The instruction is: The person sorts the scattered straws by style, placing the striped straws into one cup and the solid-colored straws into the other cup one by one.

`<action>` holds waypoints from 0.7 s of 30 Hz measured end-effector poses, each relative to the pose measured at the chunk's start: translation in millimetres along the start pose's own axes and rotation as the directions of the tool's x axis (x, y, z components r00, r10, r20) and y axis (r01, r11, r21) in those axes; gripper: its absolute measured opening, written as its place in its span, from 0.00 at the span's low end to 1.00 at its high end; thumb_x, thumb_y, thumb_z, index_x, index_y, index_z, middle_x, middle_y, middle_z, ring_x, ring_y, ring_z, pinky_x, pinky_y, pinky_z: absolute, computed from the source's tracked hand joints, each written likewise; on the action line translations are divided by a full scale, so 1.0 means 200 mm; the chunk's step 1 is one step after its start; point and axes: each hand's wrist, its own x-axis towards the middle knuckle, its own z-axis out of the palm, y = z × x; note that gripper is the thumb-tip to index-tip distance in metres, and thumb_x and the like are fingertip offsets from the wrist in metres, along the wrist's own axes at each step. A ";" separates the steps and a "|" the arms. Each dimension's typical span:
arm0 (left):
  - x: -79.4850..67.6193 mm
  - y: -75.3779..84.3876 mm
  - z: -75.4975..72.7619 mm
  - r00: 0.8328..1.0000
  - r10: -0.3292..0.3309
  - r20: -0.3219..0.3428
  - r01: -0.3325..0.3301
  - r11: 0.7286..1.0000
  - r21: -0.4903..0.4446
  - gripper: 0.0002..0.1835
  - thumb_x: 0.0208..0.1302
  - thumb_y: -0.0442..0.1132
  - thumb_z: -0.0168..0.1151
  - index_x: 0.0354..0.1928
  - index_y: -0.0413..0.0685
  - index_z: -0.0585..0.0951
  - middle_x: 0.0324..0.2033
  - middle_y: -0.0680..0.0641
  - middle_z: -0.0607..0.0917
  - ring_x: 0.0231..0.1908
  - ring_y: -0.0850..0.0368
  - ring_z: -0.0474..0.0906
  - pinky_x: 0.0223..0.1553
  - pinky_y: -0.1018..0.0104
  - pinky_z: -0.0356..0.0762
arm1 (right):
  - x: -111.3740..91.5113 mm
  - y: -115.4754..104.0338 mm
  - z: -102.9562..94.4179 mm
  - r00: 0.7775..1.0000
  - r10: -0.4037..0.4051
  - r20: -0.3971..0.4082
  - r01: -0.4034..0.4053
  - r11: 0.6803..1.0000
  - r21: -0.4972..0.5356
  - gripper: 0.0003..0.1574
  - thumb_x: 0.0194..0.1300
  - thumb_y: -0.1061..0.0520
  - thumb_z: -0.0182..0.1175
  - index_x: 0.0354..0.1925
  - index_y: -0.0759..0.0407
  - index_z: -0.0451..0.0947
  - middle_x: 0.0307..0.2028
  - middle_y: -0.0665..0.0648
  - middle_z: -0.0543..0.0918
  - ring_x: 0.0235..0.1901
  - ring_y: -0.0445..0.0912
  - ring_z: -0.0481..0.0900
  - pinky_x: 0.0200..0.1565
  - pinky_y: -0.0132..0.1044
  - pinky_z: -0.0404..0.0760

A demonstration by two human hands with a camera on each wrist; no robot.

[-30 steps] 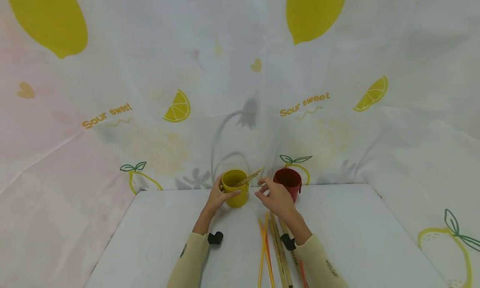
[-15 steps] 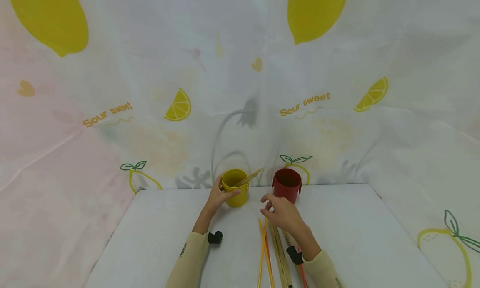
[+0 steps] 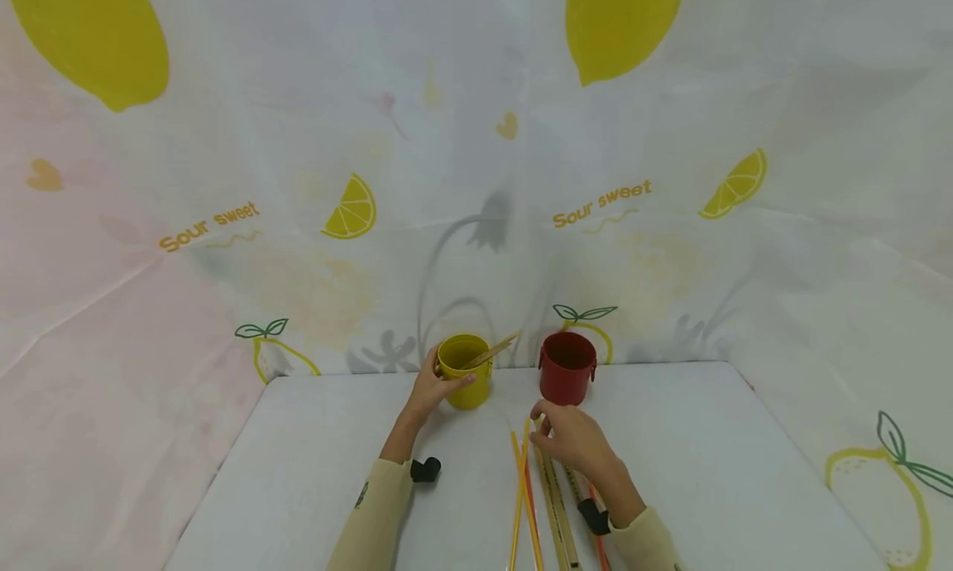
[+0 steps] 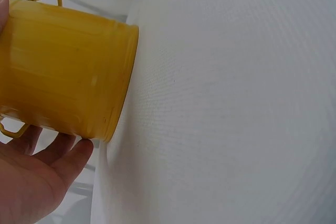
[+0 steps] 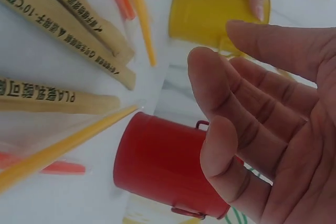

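My left hand [image 3: 428, 393] grips a small yellow metal bucket [image 3: 469, 397] from its left side, thumb across the front and fingers behind. The bucket stands upright on the table, with a couple of tan paper-wrapped sticks [image 3: 491, 354] leaning out over its right rim. In the left wrist view, fingertips touch the bucket's wall [image 4: 63, 72] beside a small side loop. My right hand [image 3: 581, 443] hovers with loosely bent fingers and nothing in them. It is over the far ends of several printed paper-wrapped straws [image 5: 68, 35], just in front of a red metal bucket [image 3: 563, 381].
Orange straws [image 3: 517, 496] and red straws [image 5: 63, 168] in clear wrappers lie beside the paper-wrapped ones on the white table [image 3: 298, 472]. A lemon-printed cloth [image 3: 417, 141] hangs right behind the table's back edge.
My right hand has drawn back from between the two buckets toward me, and now sits over the straws' far ends. My left hand and the yellow bucket have stayed put.
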 end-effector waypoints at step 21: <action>0.00 0.00 0.00 1.000 0.014 0.015 -0.013 1.000 -0.003 0.48 0.58 0.38 0.73 0.75 0.39 0.55 0.68 0.33 0.64 0.68 0.35 0.60 0.67 0.40 0.57 | -0.06 0.06 0.06 0.991 0.081 0.103 -0.081 0.997 -0.003 0.15 0.54 0.62 0.70 0.39 0.57 0.77 0.23 0.47 0.74 0.22 0.42 0.70 0.26 0.38 0.71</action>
